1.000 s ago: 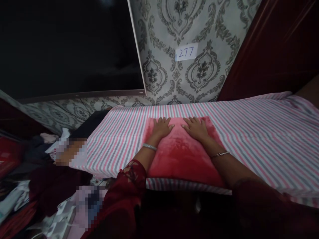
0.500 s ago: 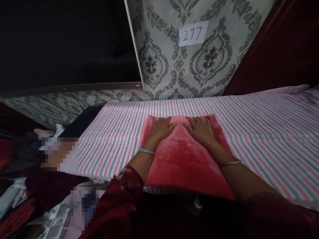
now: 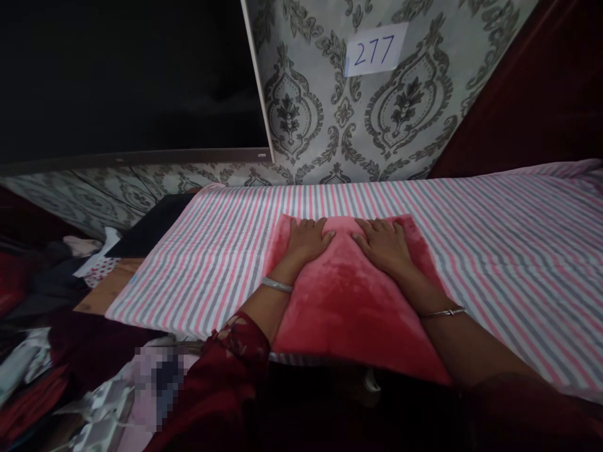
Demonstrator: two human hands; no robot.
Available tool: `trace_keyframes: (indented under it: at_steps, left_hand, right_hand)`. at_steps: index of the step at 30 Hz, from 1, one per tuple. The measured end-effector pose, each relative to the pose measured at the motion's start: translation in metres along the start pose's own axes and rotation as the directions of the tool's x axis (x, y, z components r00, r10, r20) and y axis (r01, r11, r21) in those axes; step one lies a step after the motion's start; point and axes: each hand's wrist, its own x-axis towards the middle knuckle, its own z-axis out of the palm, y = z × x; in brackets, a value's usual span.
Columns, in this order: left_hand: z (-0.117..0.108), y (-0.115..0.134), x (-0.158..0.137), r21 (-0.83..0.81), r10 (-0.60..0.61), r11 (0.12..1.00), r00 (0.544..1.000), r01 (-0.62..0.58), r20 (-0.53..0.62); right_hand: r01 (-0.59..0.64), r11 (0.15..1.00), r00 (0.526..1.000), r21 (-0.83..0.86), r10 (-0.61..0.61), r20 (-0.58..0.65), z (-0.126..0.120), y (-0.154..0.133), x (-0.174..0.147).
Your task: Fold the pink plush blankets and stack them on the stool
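Observation:
A red plush cloth (image 3: 348, 307) is laid flat over a pink, grey and white striped sheet (image 3: 499, 238), and its near edge reaches the front of the table. My left hand (image 3: 308, 240) rests palm down near the cloth's far left corner, fingers spread. Near the far right part, my right hand (image 3: 384, 245) lies the same way, fingers stretched toward the wall. Both palms touch the plush, and neither hand grips it. Each wrist wears a silver bangle.
A large dark television screen (image 3: 132, 81) hangs at the upper left. A paper marked 277 (image 3: 375, 50) sticks to the patterned wall. Piled clothes (image 3: 85, 348) and a pale power strip (image 3: 106, 408) lie at the lower left. A bare wooden table corner (image 3: 106, 289) shows beyond the sheet.
The view has shifted slightly. Both hands stay flat in nearly the same spots on the red cloth, and the cloth looks the same.

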Motion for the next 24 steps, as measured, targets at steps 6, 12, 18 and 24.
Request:
trace_keyframes:
  at_steps: [6, 12, 18, 24]
  left_hand:
    - [0.002, 0.000, 0.000, -0.010, -0.005, 1.000, 1.000, 0.005, -0.013]
    - [-0.001, 0.002, -0.002, -0.010, -0.009, 1.000, 1.000, 0.009, -0.020]
    - [-0.001, 0.000, -0.002, -0.019, 0.011, 1.000, 0.999, -0.011, -0.039]
    - [-0.033, 0.000, -0.019, -0.073, 0.004, 0.997, 1.000, -0.004, 0.004]
  right_hand:
    - [-0.016, 1.000, 0.997, -0.014, 0.017, 0.070, -0.006, -0.002, 0.001]
    - [-0.026, 1.000, 0.997, -0.014, 0.027, 0.071, -0.007, -0.005, 0.000]
    - [-0.024, 1.000, 0.999, 0.013, 0.024, 0.037, -0.010, -0.008, 0.002]
    - [-0.010, 0.999, 0.991, 0.049, 0.003, 0.130, -0.035, -0.005, -0.007]
